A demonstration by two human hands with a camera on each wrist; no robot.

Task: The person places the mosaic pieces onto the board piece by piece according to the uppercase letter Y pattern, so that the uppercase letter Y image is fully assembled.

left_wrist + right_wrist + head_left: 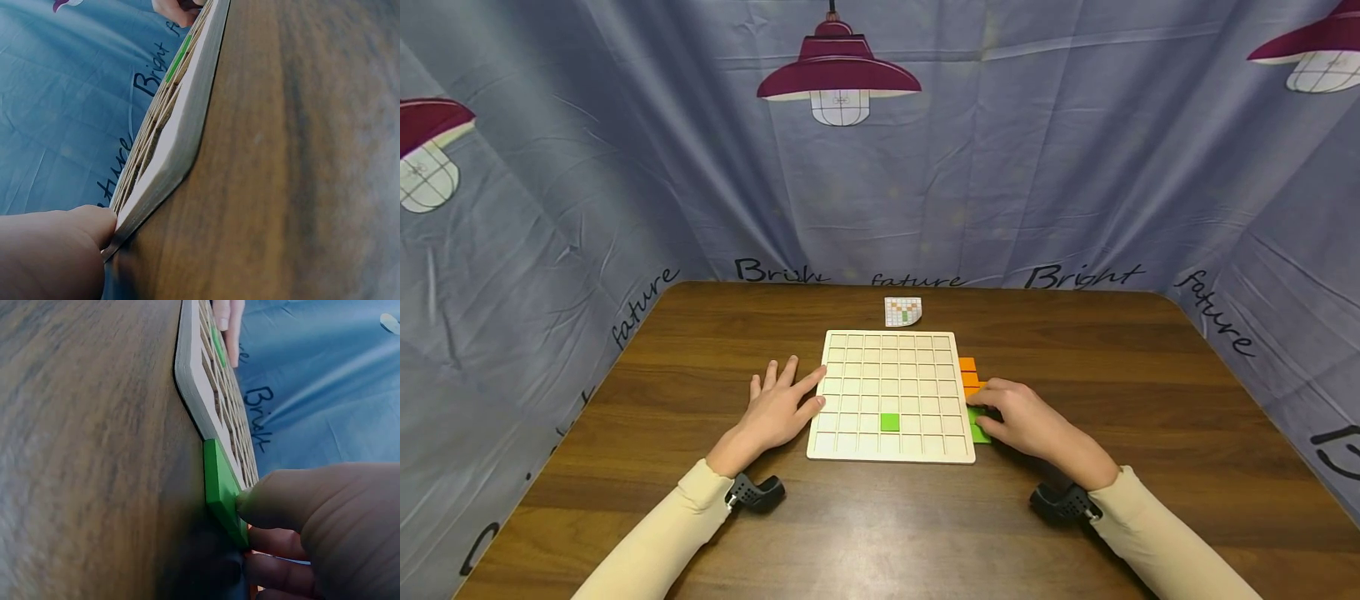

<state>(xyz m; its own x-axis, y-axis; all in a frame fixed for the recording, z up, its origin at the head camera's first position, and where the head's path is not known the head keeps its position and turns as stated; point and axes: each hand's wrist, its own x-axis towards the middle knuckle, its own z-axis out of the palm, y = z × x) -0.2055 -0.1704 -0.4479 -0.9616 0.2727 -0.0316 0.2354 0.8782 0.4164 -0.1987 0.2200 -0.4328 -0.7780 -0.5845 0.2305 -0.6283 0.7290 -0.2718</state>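
Observation:
A pale wooden grid board (853, 446) lies flat on the table, with one green square tile (890, 422) set in a cell of its lower middle. My left hand (777, 414) is spread beside the board, its thumb and index fingertip touching the left edge. At the right edge my right hand (1026, 419) pinches a green tile between thumb and index finger, and the hand partly hides that tile. Another green tile (219, 478) lies closest to the camera in the right wrist view, against the board's side. Orange tiles (967, 365) lie just beyond the right fingers.
A small paper card (902, 311) printed with a coloured grid lies behind the board. Brown wooden tabletop (880, 533) surrounds everything. A blue-grey curtain (880, 192) with printed lamps and lettering hangs behind the table and along its sides.

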